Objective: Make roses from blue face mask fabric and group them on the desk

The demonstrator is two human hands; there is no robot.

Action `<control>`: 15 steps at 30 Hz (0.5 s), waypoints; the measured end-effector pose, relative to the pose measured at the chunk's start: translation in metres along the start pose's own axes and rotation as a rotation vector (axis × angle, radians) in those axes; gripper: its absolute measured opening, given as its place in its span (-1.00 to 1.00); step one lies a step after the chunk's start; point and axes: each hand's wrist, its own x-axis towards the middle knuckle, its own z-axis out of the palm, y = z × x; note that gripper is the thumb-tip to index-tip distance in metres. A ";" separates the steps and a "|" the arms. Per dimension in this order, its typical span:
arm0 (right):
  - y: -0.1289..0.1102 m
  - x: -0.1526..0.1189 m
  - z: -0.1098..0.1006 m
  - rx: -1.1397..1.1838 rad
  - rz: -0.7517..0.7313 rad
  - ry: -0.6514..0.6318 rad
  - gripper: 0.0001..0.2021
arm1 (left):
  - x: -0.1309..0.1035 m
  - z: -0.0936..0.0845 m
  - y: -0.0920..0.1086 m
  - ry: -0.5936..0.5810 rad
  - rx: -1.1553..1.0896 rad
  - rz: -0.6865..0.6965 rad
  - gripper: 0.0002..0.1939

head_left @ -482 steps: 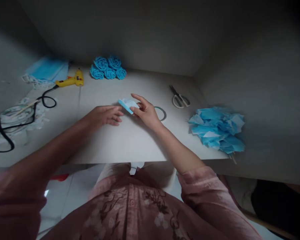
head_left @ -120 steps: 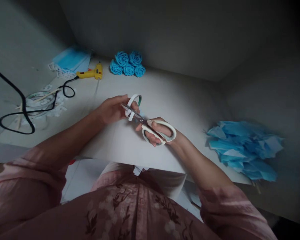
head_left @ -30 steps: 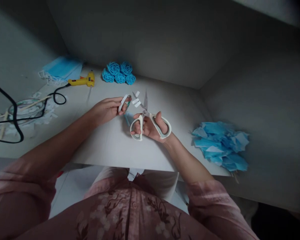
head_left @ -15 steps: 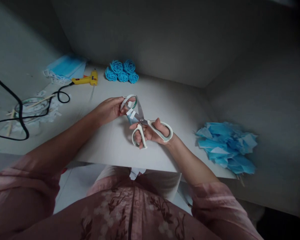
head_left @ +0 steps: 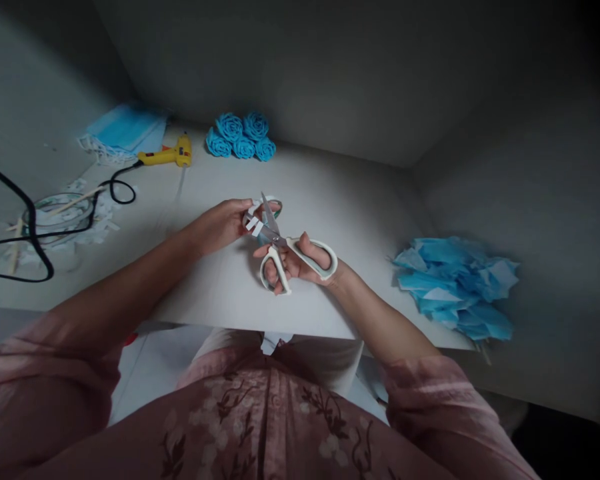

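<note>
My right hand point(head_left: 303, 263) holds a pair of scissors point(head_left: 279, 241), thumb in one white handle loop and fingers in the other. The blades are spread and point away from me. My left hand point(head_left: 230, 223) pinches a thin white-and-green ring point(head_left: 275, 204) that looks like a roll of tape. Small white strips point(head_left: 255, 225) lie at the lower blade, by my left fingertips; whether they are stuck to the blade I cannot tell. Both hands are above the white table point(head_left: 210, 287).
Several blue rolled flowers point(head_left: 243, 135) sit at the back. Left of them lie a yellow glue gun point(head_left: 170, 155), a stack of blue face masks point(head_left: 125, 130) and hoops with white scraps point(head_left: 63, 213). A black cord point(head_left: 30, 220) loops at left. Crumpled blue pieces point(head_left: 455, 287) lie at right.
The scissors and ring have shifted slightly left in view, and the ring has tilted behind the blades. The blades have drawn a little closer together. The whole view has moved slightly.
</note>
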 end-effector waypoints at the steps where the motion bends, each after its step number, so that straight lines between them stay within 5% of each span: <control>1: -0.001 0.001 0.001 0.006 0.001 0.001 -0.07 | -0.001 0.001 0.001 -0.010 0.000 -0.008 -0.68; 15: -0.009 0.003 0.007 0.020 -0.019 0.044 -0.04 | -0.007 0.008 -0.007 -0.190 0.017 0.032 -0.56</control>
